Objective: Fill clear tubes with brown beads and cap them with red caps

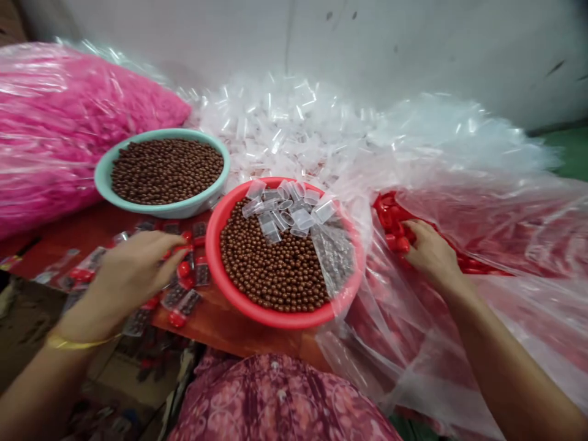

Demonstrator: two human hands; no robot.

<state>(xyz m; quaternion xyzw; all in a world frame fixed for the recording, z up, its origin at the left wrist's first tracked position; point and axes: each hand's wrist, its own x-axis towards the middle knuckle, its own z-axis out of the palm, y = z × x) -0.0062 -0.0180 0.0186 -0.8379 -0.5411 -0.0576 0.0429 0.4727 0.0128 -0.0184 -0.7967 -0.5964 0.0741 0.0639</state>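
My left hand [138, 269], a yellow band round its wrist, hovers over small clear containers [187, 302] filled with dark balls and fitted with red caps. Its thumb and finger come together beside a red cap [184, 269]; whether anything is pinched between them is unclear. My right hand [429, 251] reaches into the opening of a clear plastic bag, fingers curled at several loose red caps [394, 229]. Between the hands stands a red basin [271, 317] of shiny brown balls [275, 269]. Empty clear containers [301, 217] and a clear plastic piece [334, 254] lie on the balls.
A light green basin [103, 174] of brown balls stands behind on the left. Beside it bulges a bag of pink pieces [82, 116]. Clear containers [285, 116] are heaped along the wall [367, 49]. The clear bag [367, 306] drapes over the right side of the red table [220, 324].
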